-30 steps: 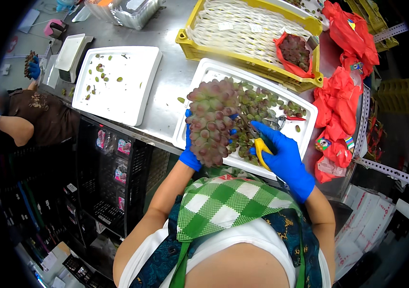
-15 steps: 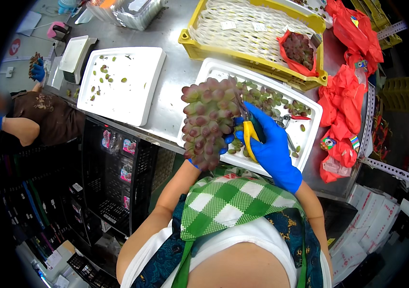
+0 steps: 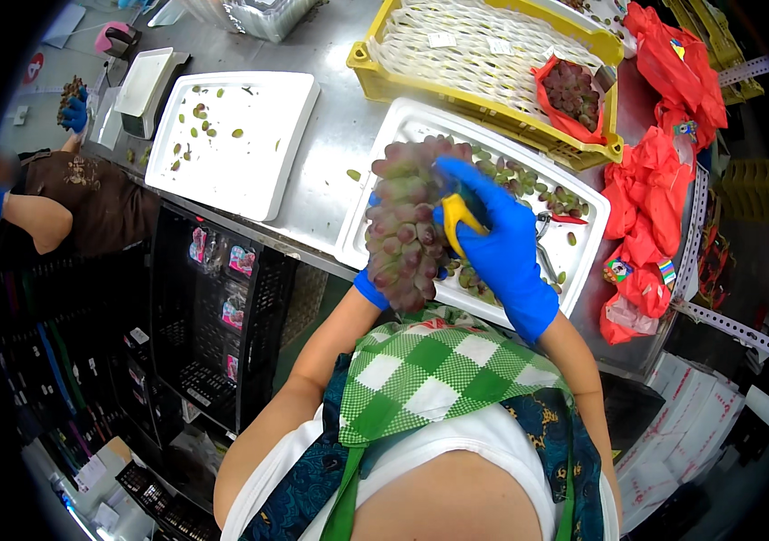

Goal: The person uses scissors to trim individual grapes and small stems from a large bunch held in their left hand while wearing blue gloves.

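A large bunch of reddish-green grapes [image 3: 407, 225] hangs over the near left part of a white tray [image 3: 392, 126]. My left hand [image 3: 372, 290], in a blue glove, holds the bunch from behind; its fingers are mostly hidden by the grapes. In my gloved right hand [image 3: 506, 248] is a pair of yellow-handled scissors [image 3: 458, 221], pressed close against the bunch's right side. The blades are blurred and partly covered by my fingers. Loose grapes [image 3: 515, 176] lie in the tray, beside a red-handled tool [image 3: 567, 219].
Behind the tray stands a yellow crate [image 3: 493, 117] with foam netting and a red-wrapped grape bunch [image 3: 572, 95]. Red bags [image 3: 650, 207] lie at the right. To the left are another white tray [image 3: 254, 153], a scale [image 3: 146, 90] and a co-worker's gloved hand [image 3: 74, 113].
The grape bunch has shifted right and turned somewhat. My right hand with the scissors has moved a little left and up against it. A loose grape now shows on the table left of the tray.
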`<state>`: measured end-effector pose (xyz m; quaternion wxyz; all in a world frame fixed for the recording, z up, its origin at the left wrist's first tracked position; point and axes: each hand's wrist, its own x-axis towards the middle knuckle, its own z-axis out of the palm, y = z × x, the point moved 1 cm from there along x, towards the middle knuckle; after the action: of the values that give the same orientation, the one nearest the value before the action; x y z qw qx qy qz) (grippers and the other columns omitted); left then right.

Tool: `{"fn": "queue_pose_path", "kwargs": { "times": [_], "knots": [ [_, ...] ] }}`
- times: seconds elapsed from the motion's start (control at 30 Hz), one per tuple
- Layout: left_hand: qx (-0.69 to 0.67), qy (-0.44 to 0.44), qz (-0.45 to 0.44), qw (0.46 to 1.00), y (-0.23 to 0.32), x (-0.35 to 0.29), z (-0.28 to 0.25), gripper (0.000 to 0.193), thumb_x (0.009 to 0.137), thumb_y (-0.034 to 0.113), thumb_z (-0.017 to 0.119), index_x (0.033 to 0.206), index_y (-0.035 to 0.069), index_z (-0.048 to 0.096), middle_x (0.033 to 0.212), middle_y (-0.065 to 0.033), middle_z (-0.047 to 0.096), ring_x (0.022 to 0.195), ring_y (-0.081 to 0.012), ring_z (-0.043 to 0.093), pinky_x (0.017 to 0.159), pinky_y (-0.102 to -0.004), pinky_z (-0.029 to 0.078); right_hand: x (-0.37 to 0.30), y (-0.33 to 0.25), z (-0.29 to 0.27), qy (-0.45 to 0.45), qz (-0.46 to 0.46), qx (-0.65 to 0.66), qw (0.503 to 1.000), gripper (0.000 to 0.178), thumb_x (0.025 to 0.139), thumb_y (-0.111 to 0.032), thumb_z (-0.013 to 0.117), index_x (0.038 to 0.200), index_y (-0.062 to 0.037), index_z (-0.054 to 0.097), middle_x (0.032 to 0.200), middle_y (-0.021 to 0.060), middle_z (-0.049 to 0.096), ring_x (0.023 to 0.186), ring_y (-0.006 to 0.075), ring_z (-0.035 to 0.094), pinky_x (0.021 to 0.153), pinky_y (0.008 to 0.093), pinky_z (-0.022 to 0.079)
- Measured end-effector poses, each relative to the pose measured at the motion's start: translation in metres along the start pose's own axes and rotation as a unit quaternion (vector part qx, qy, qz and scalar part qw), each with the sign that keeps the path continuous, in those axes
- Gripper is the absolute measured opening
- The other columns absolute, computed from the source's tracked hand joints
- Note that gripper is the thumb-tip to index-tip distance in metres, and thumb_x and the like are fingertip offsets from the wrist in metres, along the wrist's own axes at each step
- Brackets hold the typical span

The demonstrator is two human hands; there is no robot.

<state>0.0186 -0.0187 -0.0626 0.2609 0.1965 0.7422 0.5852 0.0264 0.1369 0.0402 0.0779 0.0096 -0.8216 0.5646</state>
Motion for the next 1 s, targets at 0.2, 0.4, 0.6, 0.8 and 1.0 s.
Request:
{"fn": "queue_pose_path", "kwargs": {
  "times": [0.2,0.4,0.6,0.8,1.0],
  "knots": [
    [-0.225,0.080,0.042,0.970,0.027,0.017,0.009,0.044,0.088,0.034,0.033,0.120,0.004,0.035,0.103,-0.0097,0.048,0.087,-0.0196,0.053,0.066,-0.0299,0.050,-0.006,0.013,0.001,0.078,0.097,0.148,0.981,0.051,0.070,0.005,0.054,0.120,-0.0066,0.046,0.102,0.0070,0.056,0.091,0.0114,0.054,0.080,0.0241,0.043],
    [-0.710,-0.060,0.035,0.701,0.024,0.035,0.003,0.070,0.083,0.058,0.025,0.134,0.009,0.020,0.131,-0.0150,0.032,0.113,-0.0306,0.040,0.087,-0.0411,0.042,-0.032,0.021,0.008,0.082,0.140,0.157,0.974,0.071,0.068,-0.007,0.070,0.128,-0.0077,0.033,0.116,0.0103,0.048,0.101,0.0174,0.048,0.086,0.0287,0.040],
    [-0.764,-0.097,0.074,0.633,0.023,0.035,-0.001,0.071,0.083,0.060,0.024,0.134,0.010,0.020,0.135,-0.0144,0.026,0.119,-0.0317,0.034,0.096,-0.0436,0.034,-0.041,0.005,0.008,0.043,0.141,0.083,0.986,0.074,0.065,-0.010,0.073,0.128,-0.0071,0.033,0.119,0.0119,0.047,0.106,0.0179,0.047,0.090,0.0303,0.038],
    [-0.609,0.035,0.001,0.792,0.040,0.029,-0.001,0.073,0.082,0.061,0.027,0.135,0.011,0.018,0.136,-0.0128,0.025,0.122,-0.0309,0.030,0.099,-0.0427,0.029,-0.045,0.015,0.013,0.056,0.139,0.137,0.979,0.069,0.068,0.003,0.064,0.129,-0.0086,0.033,0.117,0.0090,0.046,0.099,0.0160,0.050,0.085,0.0304,0.045],
    [-0.621,-0.005,-0.002,0.784,0.029,0.026,-0.006,0.071,0.083,0.059,0.028,0.134,0.010,0.020,0.134,-0.0115,0.029,0.119,-0.0285,0.035,0.098,-0.0393,0.032,-0.047,0.019,0.014,0.048,0.154,0.169,0.972,0.066,0.071,0.004,0.060,0.129,-0.0078,0.032,0.118,0.0097,0.044,0.104,0.0170,0.047,0.086,0.0299,0.045]
  ]
}}
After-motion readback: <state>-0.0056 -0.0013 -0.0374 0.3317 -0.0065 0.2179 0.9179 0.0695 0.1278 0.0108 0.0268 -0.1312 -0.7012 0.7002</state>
